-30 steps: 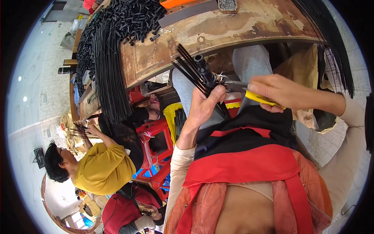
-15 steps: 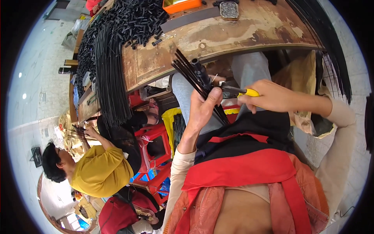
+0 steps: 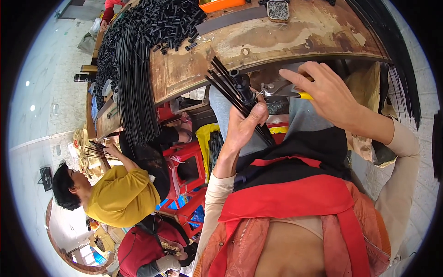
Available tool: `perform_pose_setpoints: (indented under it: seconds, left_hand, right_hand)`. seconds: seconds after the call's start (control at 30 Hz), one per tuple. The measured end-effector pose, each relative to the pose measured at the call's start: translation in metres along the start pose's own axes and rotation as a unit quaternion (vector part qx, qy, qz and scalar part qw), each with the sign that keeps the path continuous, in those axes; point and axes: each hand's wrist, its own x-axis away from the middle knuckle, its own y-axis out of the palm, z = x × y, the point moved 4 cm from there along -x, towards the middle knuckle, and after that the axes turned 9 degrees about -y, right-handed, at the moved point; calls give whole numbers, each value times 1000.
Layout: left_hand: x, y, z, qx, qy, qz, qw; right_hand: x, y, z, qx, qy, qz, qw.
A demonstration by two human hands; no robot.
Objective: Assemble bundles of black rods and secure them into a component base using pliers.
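- Left hand (image 3: 244,127) is wrapped firmly around a bundle of thin black rods (image 3: 224,90) and a black tube (image 3: 245,91), just on the wearer's side of the bench (image 3: 198,67).
- Rods and tube slant up toward the near edge of the bench, the tube's open end facing up; the rods fan slightly apart at their upper ends.
- Right hand (image 3: 328,96) is also in front of the bench's near edge, loosely grasping pliers (image 3: 272,88) with its fingers spread; the yellow handle runs under the palm.
- The pliers' metal head points left, close beside the left hand, near some fine pale strands; whether it nips them is too small to tell.
- On the bench, toward its left end, lies a heap of short black tubes (image 3: 170,23).
- Long black rods (image 3: 134,83) hang over the bench's left part, and more dark rods (image 3: 392,41) hang at its right end.
- Toward the bench's far side are an orange tray (image 3: 217,6), a grey strip (image 3: 233,21) and a small container of metal bits (image 3: 278,9).
- Left of the bench's near edge, a co-worker in a yellow top (image 3: 124,198) holds thin rods.
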Motion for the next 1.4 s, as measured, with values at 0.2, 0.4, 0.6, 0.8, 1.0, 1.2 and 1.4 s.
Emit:
perform_pose_setpoints:
  seconds: [0.2,0.4,0.6,0.8,1.0,1.2,1.4]
  left_hand:
    - [1,-2,-1,5,-2,27,1000]
    - [0,3,2,7,-24,39,999]
    - [1,2,-1,-3,-10,46,999]
    - [2,1,1,-10,-10,48,999]
    - [1,0,2,-15,-11,40,999]
    - [2,0,-2,20,-17,5,1000]
    - [-1,3,-3,-24,-18,37,999]
  right_hand:
    - [0,-9,-5,60,-30,10,998]
    - [2,-8,-7,104,2,0,995]
    - [1,-2,-13,71,-6,21,997]
    - [-1,1,-13,69,-4,21,997]
    - [-4,2,-13,73,-21,46,996]
    - [-3,-3,-9,82,-27,13,996]
    - [-13,-30,-7,-3,-124,-105,987]
